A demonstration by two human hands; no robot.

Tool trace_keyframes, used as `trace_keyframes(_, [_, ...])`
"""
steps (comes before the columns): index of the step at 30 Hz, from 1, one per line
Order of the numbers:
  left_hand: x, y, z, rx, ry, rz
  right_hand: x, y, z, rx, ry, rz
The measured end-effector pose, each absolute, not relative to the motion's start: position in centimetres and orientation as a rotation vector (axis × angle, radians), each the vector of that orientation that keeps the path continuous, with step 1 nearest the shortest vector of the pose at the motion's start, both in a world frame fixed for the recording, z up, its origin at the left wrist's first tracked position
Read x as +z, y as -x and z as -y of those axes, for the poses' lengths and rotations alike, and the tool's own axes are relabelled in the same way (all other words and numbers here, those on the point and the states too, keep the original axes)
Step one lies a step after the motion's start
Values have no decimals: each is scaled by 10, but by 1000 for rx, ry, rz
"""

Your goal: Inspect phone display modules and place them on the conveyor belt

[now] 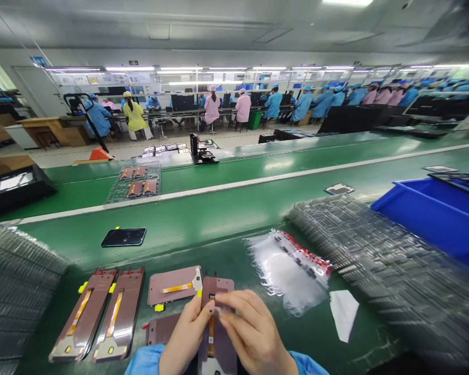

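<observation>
A brownish-pink phone screen panel (222,354) with an orange flex cable (211,333) lies upright in front of me. My left hand (187,333) grips its left edge, thumb on the cable side. The fingers of my right hand (254,328) are pinched together over the upper end of that cable; a small whitish bit shows between the fingertips, too small to name. Just left of the panel lies another screen panel (175,285) with a yellow tab. Partly covered by my left hand is a further panel (162,329).
Two stacks of screen panels (119,317) lie at left, beside piled clear trays (19,291). A dark phone (124,237) lies farther back. To the right are clear plastic films (285,271), a white paper (344,312), more trays (391,250) and a blue bin (433,213). People sit beyond the belt.
</observation>
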State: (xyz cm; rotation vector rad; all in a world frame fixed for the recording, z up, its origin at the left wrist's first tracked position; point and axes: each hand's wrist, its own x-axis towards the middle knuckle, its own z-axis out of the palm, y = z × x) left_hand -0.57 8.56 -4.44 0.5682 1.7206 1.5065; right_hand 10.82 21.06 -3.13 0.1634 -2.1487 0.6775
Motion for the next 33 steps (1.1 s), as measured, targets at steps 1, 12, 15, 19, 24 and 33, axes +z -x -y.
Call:
trace_keyframes(1, [-45,6,-86,1496,-573,-1737,-28,-110,-209,764,-174,2145])
trace_keyframes(12, [-41,-6,-79,1207,-739,-1672,-46,-90,-237,1201,344,2129])
trace_keyframes(15, [-39,-7,-78,1206,-752,-1674,-44,-91,-239,1228,288,2215])
trace_keyframes(19, [-39,-6,-79,1195,-742,-1722,-36,-93,-236,842,123,2245])
trace_keyframes(24, [-42,-5,-82,1251,-656,-1795,-35,-98,-214,259,-56,2162])
trace_keyframes(33, [-33,5,-74,1441,-353,-1410,-27,-106,-204,193,-199,2178])
